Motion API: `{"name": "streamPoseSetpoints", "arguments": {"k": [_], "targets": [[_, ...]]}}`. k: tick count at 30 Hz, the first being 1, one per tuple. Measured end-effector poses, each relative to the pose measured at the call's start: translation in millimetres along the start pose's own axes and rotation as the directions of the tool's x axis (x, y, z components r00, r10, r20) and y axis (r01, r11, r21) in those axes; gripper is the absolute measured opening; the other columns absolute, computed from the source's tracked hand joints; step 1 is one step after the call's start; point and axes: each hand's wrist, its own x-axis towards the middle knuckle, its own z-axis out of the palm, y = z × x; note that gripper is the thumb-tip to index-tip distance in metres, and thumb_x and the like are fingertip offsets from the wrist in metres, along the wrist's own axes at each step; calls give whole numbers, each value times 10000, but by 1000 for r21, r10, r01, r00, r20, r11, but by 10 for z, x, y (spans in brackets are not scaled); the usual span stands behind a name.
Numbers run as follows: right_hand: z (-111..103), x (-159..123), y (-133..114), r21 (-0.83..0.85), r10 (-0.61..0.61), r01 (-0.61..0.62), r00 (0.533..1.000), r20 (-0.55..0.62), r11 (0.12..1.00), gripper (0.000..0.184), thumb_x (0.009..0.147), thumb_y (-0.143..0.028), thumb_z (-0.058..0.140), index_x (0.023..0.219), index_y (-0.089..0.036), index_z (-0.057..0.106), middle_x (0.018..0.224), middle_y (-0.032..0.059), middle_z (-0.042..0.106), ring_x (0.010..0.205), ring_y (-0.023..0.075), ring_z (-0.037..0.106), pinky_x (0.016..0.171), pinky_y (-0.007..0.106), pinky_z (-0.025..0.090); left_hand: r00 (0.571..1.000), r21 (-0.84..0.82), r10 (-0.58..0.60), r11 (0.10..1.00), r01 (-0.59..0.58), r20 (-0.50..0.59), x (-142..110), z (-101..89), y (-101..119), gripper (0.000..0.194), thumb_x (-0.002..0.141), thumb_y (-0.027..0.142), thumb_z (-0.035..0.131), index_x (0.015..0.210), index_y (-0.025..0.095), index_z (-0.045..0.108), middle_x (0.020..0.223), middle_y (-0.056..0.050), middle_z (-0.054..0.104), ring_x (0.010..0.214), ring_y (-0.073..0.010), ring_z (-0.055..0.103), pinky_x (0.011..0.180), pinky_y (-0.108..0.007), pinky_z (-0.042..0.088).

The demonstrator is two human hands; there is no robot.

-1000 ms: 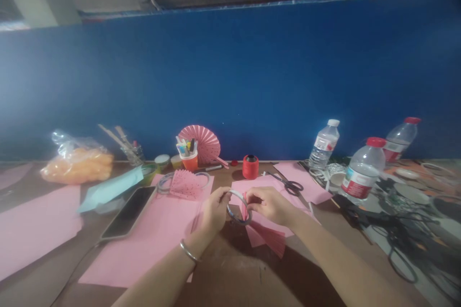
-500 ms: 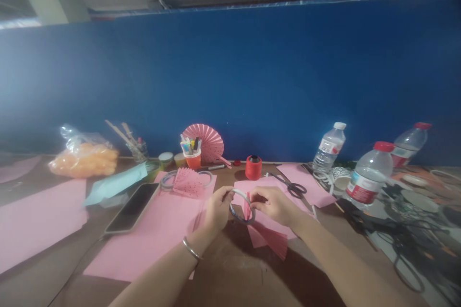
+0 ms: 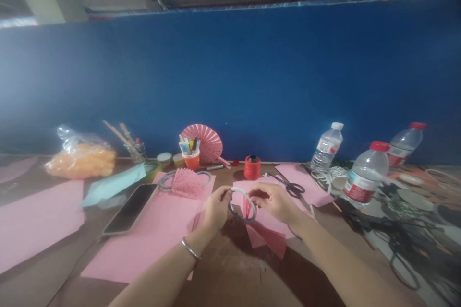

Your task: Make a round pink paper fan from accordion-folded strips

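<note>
My left hand [image 3: 217, 208] grips the left side of a narrow roll of tape [image 3: 242, 219], held up over the table. My right hand [image 3: 275, 201] is closed at the roll's right edge, thumb and fingertips pinched against it. Through and below the ring shows a pleated pink paper [image 3: 271, 240], its folds spread toward the lower right. Flat pink sheets [image 3: 242, 185] lie behind it. Beyond my right hand rest black-handled scissors [image 3: 295, 189]. A spool of red thread [image 3: 252, 168] stands behind the hands.
To the left lie a phone [image 3: 130, 208], large pink sheets [image 3: 151, 244] and a dotted pleated piece [image 3: 187, 183] over tape rolls. A pen cup [image 3: 192, 159] and round pink fan [image 3: 206, 141] stand at the back. Water bottles [image 3: 366, 177] and black cables [image 3: 396, 249] crowd the right.
The tape roll has tilted to a flatter angle between my hands, and my right fingers have shifted slightly along its right edge. The view has shifted a little.
</note>
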Motion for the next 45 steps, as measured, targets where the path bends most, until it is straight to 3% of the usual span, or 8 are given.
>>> {"name": "streamPoseSetpoints", "arguments": {"k": [7, 11, 16, 20, 26, 32, 40, 45], "targets": [[-18, 24, 18, 31, -119, 127, 977, -175, 991, 66, 796, -174, 496, 767, -189, 553, 841, 38, 587, 752, 149, 549, 653, 271, 443, 979, -252, -198, 946, 203, 48, 26, 40, -54, 244, 734, 389, 525, 745, 150, 573, 554, 39, 496, 378, -46, 356, 355, -168, 248], [-22, 31, 56, 138, -76, 127, 943, -324, 982, 69, 819, -223, 485, 786, -190, 537, 844, 42, 581, 749, 153, 550, 671, 286, 453, 967, -333, -250, 909, 251, 48, 53, 49, -86, 305, 724, 438, 527, 778, 139, 563, 548, 37, 498, 365, -40, 357, 346, -159, 259], [-73, 49, 99, 188, -36, 169, 829, -558, 967, 68, 819, -255, 493, 827, -192, 519, 782, 27, 580, 646, 138, 549, 608, 282, 464, 951, -489, -309, 827, 277, 17, 100, 4, -107, 328, 693, 430, 571, 819, 129, 538, 680, 4, 548, 395, -19, 368, 376, -155, 285], [-144, 59, 70, 160, -7, 144, 765, -644, 977, 79, 812, -261, 496, 808, -184, 516, 759, 29, 568, 627, 135, 538, 583, 276, 459, 931, -598, -365, 741, 305, 22, 132, -37, -143, 270, 689, 374, 581, 807, 138, 524, 723, -1, 568, 421, -19, 392, 419, -165, 341], [-155, 73, 36, 242, 51, 152, 743, -668, 958, 126, 779, -275, 535, 875, -199, 508, 901, 47, 558, 734, 153, 562, 632, 309, 487, 894, -664, -433, 636, 392, 114, 143, -30, -175, 194, 673, 300, 589, 775, 141, 542, 713, -10, 603, 475, -48, 487, 497, -190, 427], [-89, 101, 59, 411, 66, 222, 812, -580, 884, 559, 697, -194, 624, 1138, -319, 305, 1035, 27, 493, 885, 172, 579, 820, 413, 451, 859, -633, -426, 590, 501, 282, 71, -7, -30, 188, 629, 223, 661, 756, 129, 561, 795, -65, 643, 606, -112, 596, 599, -240, 481], [-145, 69, -32, 269, 9, 219, 759, -651, 938, 460, 787, -218, 524, 1177, -294, 292, 1019, 54, 518, 908, 178, 571, 819, 409, 457, 773, -360, -328, 741, 567, 542, -38, 47, 77, 198, 677, 251, 610, 807, 106, 575, 719, -74, 631, 589, -128, 583, 583, -250, 440], [-201, 40, -223, 289, -2, 247, 762, -647, 925, 404, 827, -227, 459, 1163, -345, 268, 929, 1, 507, 566, 91, 554, 476, 238, 477, 777, -2, -223, 961, 277, 588, -108, 99, 159, 184, 704, 283, 539, 745, 115, 601, 622, -13, 580, 549, -109, 512, 545, -227, 379]]}}
